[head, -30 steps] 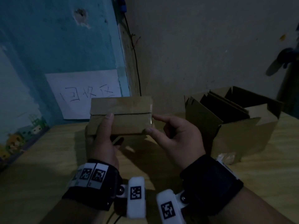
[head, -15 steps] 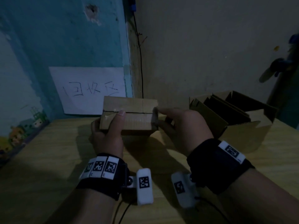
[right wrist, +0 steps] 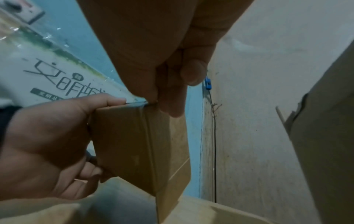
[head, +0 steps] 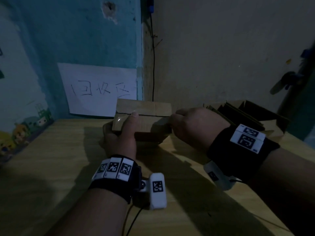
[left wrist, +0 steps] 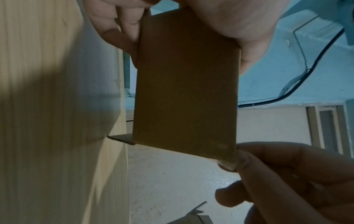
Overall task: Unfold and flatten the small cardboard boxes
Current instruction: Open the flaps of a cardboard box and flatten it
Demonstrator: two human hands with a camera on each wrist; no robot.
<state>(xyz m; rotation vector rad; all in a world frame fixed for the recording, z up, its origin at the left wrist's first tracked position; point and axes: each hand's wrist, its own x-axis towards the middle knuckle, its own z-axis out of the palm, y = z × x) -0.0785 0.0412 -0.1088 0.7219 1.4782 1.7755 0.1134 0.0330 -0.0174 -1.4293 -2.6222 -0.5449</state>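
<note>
The left hand [head: 119, 138] grips the small cardboard box [head: 150, 116] above the tabletop [head: 51, 167], fingers curled around it. The right hand [head: 196, 126] pinches its right end.

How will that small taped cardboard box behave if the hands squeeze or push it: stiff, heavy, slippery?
The small box is probably light: the left hand holds it up alone. Flat panels suggest stiffness; likely to crease at folds. Glossy tape may be slick.

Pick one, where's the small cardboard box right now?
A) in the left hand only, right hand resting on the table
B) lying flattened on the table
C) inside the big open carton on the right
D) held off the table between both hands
D: the left hand grips the left end of the small cardboard box and the right hand pinches its right edge, above the table.
</note>
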